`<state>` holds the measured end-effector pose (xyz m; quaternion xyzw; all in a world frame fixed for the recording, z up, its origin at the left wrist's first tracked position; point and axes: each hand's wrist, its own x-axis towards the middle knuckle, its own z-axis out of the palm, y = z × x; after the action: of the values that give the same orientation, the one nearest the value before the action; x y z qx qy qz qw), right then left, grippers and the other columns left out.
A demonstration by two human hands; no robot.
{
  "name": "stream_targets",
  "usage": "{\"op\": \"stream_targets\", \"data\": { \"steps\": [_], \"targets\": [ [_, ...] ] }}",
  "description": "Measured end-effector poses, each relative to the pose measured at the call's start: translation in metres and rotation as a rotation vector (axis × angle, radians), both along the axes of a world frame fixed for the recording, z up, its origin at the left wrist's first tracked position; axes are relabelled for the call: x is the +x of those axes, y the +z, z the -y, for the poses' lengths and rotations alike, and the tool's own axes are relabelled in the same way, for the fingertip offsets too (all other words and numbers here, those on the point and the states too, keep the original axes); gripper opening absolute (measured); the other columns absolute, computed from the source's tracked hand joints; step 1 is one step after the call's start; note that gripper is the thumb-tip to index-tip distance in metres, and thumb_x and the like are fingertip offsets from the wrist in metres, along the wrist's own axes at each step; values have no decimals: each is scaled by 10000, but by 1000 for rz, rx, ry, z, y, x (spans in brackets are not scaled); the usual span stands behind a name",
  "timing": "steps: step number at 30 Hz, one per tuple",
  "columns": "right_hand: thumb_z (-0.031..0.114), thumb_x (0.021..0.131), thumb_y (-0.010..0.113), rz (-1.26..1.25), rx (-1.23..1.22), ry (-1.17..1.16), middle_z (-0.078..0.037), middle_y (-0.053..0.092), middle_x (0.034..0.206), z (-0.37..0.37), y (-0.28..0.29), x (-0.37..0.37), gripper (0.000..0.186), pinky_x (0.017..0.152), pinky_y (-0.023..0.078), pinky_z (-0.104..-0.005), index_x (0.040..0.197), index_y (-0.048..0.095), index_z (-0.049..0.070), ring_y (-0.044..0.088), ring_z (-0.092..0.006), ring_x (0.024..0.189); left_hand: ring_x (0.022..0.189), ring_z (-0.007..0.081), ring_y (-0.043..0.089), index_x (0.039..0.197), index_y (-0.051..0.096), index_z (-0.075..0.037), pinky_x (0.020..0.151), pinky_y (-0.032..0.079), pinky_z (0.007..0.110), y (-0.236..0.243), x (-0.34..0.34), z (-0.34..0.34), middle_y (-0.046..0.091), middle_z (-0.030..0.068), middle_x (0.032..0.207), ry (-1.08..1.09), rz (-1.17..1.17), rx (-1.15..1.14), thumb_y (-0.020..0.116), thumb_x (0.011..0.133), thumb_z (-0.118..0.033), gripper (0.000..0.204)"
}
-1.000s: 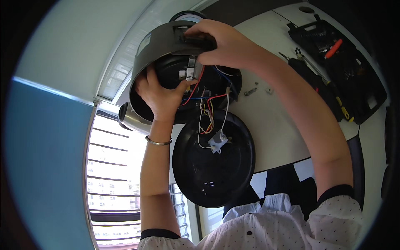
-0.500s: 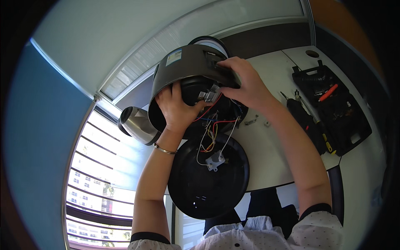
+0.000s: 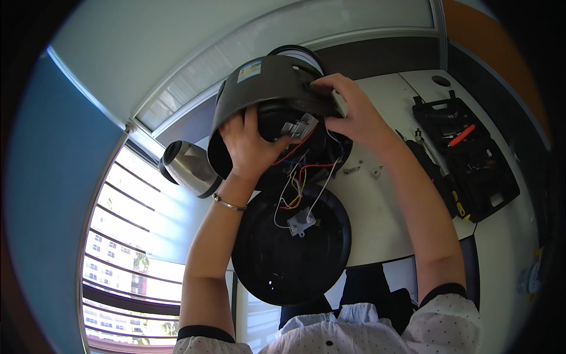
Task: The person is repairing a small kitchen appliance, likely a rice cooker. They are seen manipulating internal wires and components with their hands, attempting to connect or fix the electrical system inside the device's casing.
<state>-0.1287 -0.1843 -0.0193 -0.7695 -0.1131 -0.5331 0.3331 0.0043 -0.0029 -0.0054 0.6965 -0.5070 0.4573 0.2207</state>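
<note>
**Opened cooker body tipped up in both hands**

The left hand [image 3: 250, 144] cups the rim of the dark cooker body [image 3: 265, 88], fingers curled inside it. The right hand [image 3: 354, 115] grips its upper wall, fingers closed over the edge. The body hangs above the far side of the white surface [image 3: 383, 224], its open underside facing near and its axis tilted. It looks stiff and fairly heavy, best held by the rim; thin coloured wires [image 3: 298, 183] tether it to the black base plate [image 3: 289, 253] and seem fragile. A steel kettle [image 3: 188, 168] stands left, a tool case [image 3: 471, 153] right.

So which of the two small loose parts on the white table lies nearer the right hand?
The greyish one, right beside the black housing; the whiter one lies farther out toward the tool case.
</note>
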Motion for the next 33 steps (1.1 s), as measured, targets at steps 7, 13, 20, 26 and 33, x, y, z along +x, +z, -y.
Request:
{"op": "stream_targets", "data": {
  "steps": [7,13,20,26,33],
  "targets": [
    [-25,596,603,-128,-27,-139,-99,535,1027,-12,5,-4,522,936,385,-342,1108,521,32,508,-249,1032,1143,390,438,1230,512,-30,966,335,479,0,2,0,484,198,1193,-25,32,-28,852,422,-370,941],
    [-45,585,620,-4,-120,-248,-139,520,1016,-20,7,2,469,872,416,-385,1036,511,24,498,-336,1006,1120,388,452,1222,523,-50,930,349,482,1,3,2,490,183,1179,-61,62,-51,843,417,-402,935],
    [-38,592,612,20,-107,-152,-137,514,1005,-12,2,8,461,875,405,-390,1035,502,26,489,-348,996,1113,386,455,1241,516,-60,923,358,473,1,7,1,490,183,1182,-82,92,-52,844,423,-403,946],
    [-10,592,632,65,-137,-177,-130,524,990,-16,3,13,456,861,410,-396,1028,505,33,498,-348,972,1090,388,470,1219,528,-57,897,370,484,2,9,-3,497,183,1167,-49,93,-25,838,426,-481,952],
    [22,596,639,148,-257,-277,-133,530,987,-18,3,21,436,849,407,-412,1014,517,36,503,-338,968,1119,388,447,1260,499,-48,939,354,478,0,12,-8,479,199,1199,-52,92,-43,847,411,-495,1021]
  ]
}}
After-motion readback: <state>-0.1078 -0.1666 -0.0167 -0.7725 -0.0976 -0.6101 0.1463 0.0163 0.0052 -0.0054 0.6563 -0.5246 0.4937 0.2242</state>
